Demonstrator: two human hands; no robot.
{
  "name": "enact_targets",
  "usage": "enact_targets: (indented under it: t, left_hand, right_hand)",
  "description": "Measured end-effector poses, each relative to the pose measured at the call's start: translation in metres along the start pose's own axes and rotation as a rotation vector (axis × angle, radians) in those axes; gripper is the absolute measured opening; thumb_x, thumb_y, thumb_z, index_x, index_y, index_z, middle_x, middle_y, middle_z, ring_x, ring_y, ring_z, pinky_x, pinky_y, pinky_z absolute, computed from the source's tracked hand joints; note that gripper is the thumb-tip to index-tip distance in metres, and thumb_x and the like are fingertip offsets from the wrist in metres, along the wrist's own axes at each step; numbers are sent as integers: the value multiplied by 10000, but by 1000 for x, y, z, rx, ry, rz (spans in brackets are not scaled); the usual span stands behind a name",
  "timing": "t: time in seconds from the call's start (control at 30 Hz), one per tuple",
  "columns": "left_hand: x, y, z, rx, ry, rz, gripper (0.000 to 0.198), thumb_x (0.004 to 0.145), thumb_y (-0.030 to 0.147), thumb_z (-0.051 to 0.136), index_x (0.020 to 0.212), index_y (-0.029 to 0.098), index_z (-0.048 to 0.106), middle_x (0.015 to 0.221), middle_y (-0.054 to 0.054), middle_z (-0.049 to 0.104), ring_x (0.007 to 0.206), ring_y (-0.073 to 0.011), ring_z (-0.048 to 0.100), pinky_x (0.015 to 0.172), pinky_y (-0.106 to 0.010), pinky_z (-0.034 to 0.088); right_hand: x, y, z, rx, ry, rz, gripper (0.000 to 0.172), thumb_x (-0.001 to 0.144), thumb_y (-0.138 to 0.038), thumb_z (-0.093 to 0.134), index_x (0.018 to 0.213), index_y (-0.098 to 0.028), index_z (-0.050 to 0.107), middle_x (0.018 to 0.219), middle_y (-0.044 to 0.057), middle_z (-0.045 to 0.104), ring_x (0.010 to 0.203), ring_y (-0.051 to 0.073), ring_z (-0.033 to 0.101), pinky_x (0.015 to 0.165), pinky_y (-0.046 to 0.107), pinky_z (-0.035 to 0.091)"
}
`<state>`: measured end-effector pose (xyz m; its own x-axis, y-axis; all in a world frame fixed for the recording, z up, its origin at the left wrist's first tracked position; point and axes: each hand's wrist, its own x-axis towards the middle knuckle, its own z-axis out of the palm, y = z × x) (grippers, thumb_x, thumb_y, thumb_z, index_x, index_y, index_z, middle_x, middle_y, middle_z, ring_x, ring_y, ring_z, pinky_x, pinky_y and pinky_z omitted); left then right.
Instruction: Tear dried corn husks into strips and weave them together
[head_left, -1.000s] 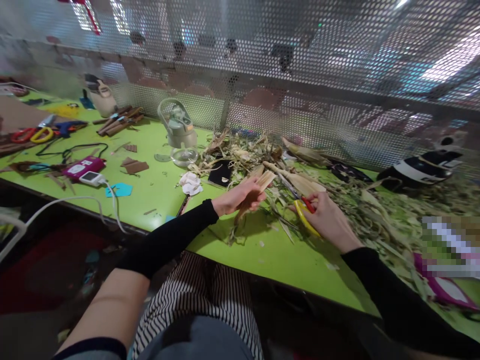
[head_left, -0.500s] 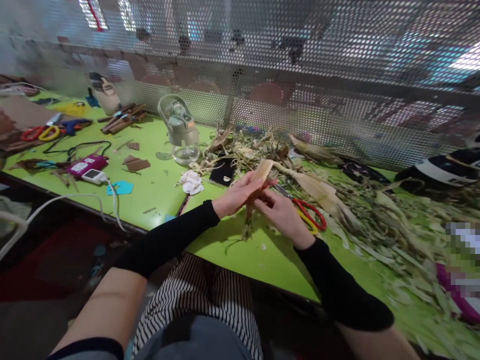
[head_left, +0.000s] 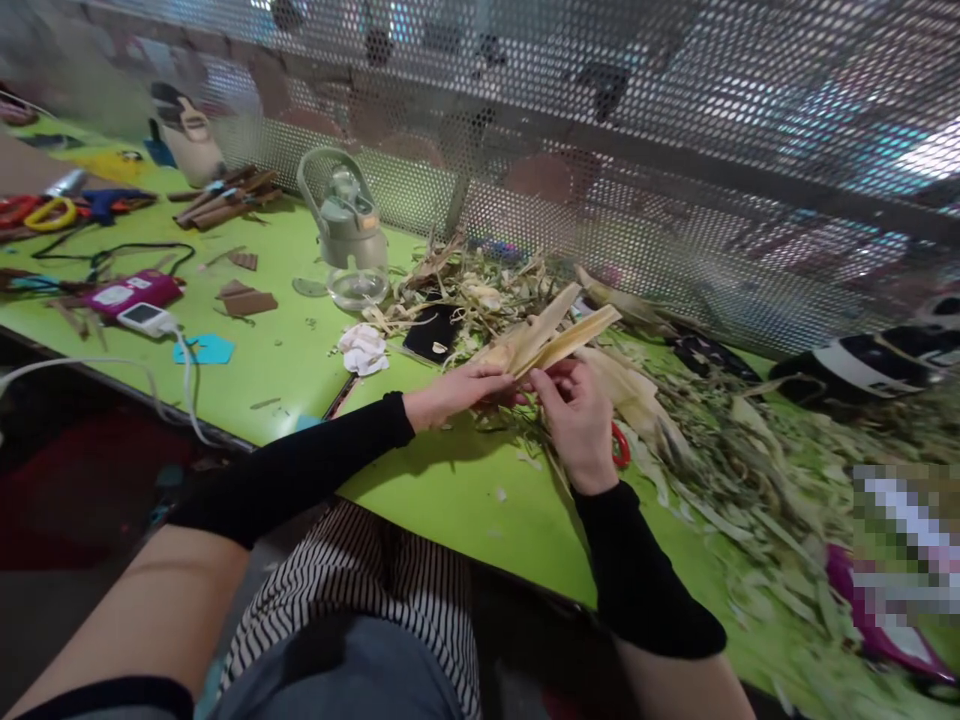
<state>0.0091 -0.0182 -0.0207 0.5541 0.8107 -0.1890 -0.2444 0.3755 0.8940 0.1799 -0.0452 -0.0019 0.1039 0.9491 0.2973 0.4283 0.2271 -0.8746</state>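
Pale dried husk strips (head_left: 551,335) fan out from between my two hands, above the green table (head_left: 450,490). My left hand (head_left: 465,392) is closed on the base of the husk, thumb on top. Close beside it, my right hand (head_left: 576,415) pinches the husk's lower right edge between thumb and fingers. Behind and to the right lies another broad husk (head_left: 634,390). A red scissor handle (head_left: 620,445) shows partly beside my right hand. The lower ends of the held husk are partly hidden by my fingers.
Shredded husks (head_left: 750,470) spread over the right side. A clear bottle (head_left: 356,250), black phone (head_left: 433,333) and crumpled tissue (head_left: 363,349) lie beyond my left hand. At left are a purple device (head_left: 135,293) with cables and brown rolls (head_left: 225,200). A perforated metal screen (head_left: 525,130) borders the back.
The held husk now spreads into two strips leaning right, where one upright piece showed. My right hand has turned more upright and covers more of the scissors. The view has shifted slightly.
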Motion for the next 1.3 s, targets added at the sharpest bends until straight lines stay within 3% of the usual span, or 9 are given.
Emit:
enact_targets:
  t: [0.17,0.3,0.53,0.7,0.83,0.97,1.17,1.3]
  left_hand:
    - [0,2,-4,-89,-46,-35,197,1010,286,669,1077,135,777,924,-91,806,776,-109,687,694,-203,480]
    - [-1,1,-3,-83,-24,-29,201,959,271,741,1120,157,782,896,-74,793,704,-89,628,626,-195,396]
    - [-4,-1,-1,-119,3,18,63,916,133,726,961,123,769,889,-42,746,763,-82,614,680,-215,401]
    - [-2,-4,-1,-23,-14,103,114,853,199,814,896,120,745,829,11,670,742,-74,557,719,-232,415]
    - [-2,-5,0,111,-22,150,116,894,225,766,929,116,745,815,18,647,723,-77,545,714,-245,416]
    - [-2,-5,2,137,39,102,156,936,253,721,1025,143,787,894,-7,692,750,-91,584,779,-276,468]
    - [-1,-6,2,73,39,59,179,983,189,639,1042,150,804,866,-17,718,745,-94,619,818,-282,503]
    - [0,-7,2,36,34,57,181,964,151,635,1044,146,797,830,-15,715,724,-89,614,795,-259,505]
  right_hand:
    - [1,-1,-1,-41,60,-38,383,793,-603,738,815,-256,577,742,10,669,679,190,621,646,350,557]
    - [2,-2,-1,-54,93,-78,340,788,-554,717,798,-252,561,718,-2,629,633,162,564,608,325,518]
    - [-5,-3,3,51,2,-13,286,856,-498,677,901,-257,532,838,17,677,688,180,622,625,342,556]
    - [-5,-2,7,133,-81,21,489,761,-571,804,1023,-252,542,859,9,699,703,199,664,680,371,578]
    - [-4,2,9,75,-3,53,556,715,-645,839,1000,-240,586,785,-16,660,653,179,603,659,361,541]
    - [-4,5,10,121,64,60,602,677,-633,885,1021,-235,592,800,-16,682,640,174,605,649,357,542]
    - [-5,4,9,66,17,-4,405,804,-594,795,830,-231,616,661,-30,634,562,154,577,570,311,497]
    - [-6,3,8,40,16,-15,367,834,-560,768,812,-222,628,649,-29,629,548,141,559,546,287,470]
